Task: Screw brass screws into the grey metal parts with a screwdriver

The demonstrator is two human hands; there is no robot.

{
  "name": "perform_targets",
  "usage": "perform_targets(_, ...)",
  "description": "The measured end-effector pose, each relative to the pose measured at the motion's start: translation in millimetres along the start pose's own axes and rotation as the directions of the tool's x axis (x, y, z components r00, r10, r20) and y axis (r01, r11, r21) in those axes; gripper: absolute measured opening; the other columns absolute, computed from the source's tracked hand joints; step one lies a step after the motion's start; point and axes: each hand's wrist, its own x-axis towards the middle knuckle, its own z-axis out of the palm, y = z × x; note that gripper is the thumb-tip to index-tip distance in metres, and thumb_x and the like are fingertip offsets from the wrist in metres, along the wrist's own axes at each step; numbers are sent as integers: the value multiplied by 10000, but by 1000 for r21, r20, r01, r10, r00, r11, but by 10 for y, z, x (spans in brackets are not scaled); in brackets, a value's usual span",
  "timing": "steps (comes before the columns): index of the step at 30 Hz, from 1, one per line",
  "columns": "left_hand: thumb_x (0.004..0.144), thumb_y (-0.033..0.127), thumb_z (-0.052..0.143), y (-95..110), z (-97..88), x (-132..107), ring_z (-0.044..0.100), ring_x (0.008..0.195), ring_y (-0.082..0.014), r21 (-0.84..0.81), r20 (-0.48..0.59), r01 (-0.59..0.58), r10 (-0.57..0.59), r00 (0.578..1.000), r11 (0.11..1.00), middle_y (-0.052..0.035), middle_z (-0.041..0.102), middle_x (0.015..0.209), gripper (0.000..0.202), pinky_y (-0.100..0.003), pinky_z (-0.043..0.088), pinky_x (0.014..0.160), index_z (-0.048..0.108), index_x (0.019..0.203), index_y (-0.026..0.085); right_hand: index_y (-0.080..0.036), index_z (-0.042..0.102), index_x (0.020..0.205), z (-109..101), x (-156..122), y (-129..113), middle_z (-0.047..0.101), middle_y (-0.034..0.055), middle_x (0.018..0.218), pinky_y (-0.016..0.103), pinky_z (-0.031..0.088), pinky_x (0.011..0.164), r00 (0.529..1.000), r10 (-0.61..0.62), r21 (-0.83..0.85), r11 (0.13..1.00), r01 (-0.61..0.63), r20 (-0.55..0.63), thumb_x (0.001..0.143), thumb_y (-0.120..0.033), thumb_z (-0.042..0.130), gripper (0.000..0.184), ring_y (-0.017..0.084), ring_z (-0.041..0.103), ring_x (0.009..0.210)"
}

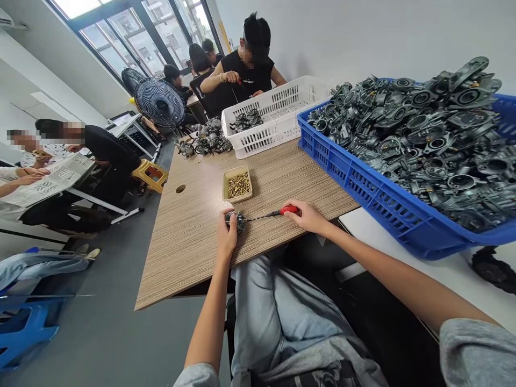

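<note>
My left hand is closed around a small grey metal carburetor part, held against the wooden table near its front edge. My right hand grips the red handle of a screwdriver, whose thin shaft points left into the part. Just beyond, a small tan tray of brass screws lies on the table.
A blue crate heaped with grey metal carburetor bodies fills the right side. A white basket and a pile of parts stand at the far end, where another person works with a screwdriver. More people, a fan and stools are at left.
</note>
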Motion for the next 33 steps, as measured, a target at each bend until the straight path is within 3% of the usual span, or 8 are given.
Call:
perform_targets(6, 1092, 728, 535, -29, 4, 13, 720, 1034, -271, 8, -14, -9, 9, 1000, 1000, -95, 768, 1117, 531, -425, 565, 983, 702, 1257, 251, -256, 761, 1076, 12, -17, 1, 834, 46, 1030, 349, 538, 834, 1000, 7, -22, 1000, -7, 4, 994, -408, 693, 186, 254, 734, 925)
perform_targets(19, 1087, 695, 559, -32, 0, 10, 707, 1039, -261, 24, -26, -1, 1, 1000, 1000, -84, 751, 1128, 484, -392, 556, 985, 702, 1239, 259, -274, 763, 1145, 31, -34, 20, 841, 45, 1079, 378, 547, 904, 1000, -24, -32, 999, 24, 11, 1027, -343, 686, 157, 278, 764, 985)
perform_targets(33, 1105, 700, 529, -66, -33, 32, 714, 983, -248, 9, -26, -15, 15, 1000, 1000, -77, 768, 1089, 500, -382, 569, 917, 729, 1215, 255, -278, 752, 1251, 99, -172, -18, 796, 95, 1227, 400, 553, 967, 987, -146, -238, 958, 157, 61, 1139, -348, 609, 195, 294, 742, 1086)
